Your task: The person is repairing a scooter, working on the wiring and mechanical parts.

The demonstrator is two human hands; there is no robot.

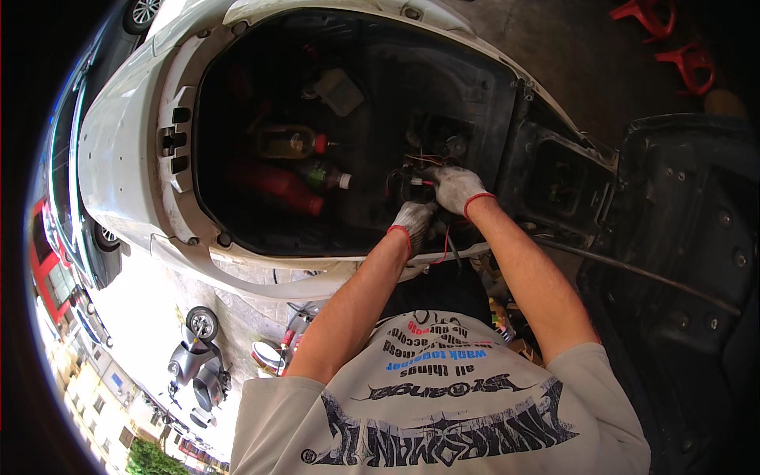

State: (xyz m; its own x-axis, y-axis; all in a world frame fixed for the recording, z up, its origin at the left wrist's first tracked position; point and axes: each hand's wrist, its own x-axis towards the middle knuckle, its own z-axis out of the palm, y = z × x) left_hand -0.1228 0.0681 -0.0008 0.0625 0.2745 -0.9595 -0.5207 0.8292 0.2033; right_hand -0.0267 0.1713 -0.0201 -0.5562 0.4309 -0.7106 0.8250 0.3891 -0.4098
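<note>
Handling wiring (pixel 426 159), two gloved hands (pixel 461 191)

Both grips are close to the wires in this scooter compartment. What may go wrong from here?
The thin orange wires beside the right grip might snag and pull loose. The hanging red wire near the left grip might get caught. The red-capped bottle lies in the compartment and could leak.

In the underseat compartment (pixel 396 87), bottles (pixel 286 143) are laid left of the wires (pixel 428 159) and before a container (pixel 340 92); outside, at left, a scooter (pixel 195 366) is parked.
</note>
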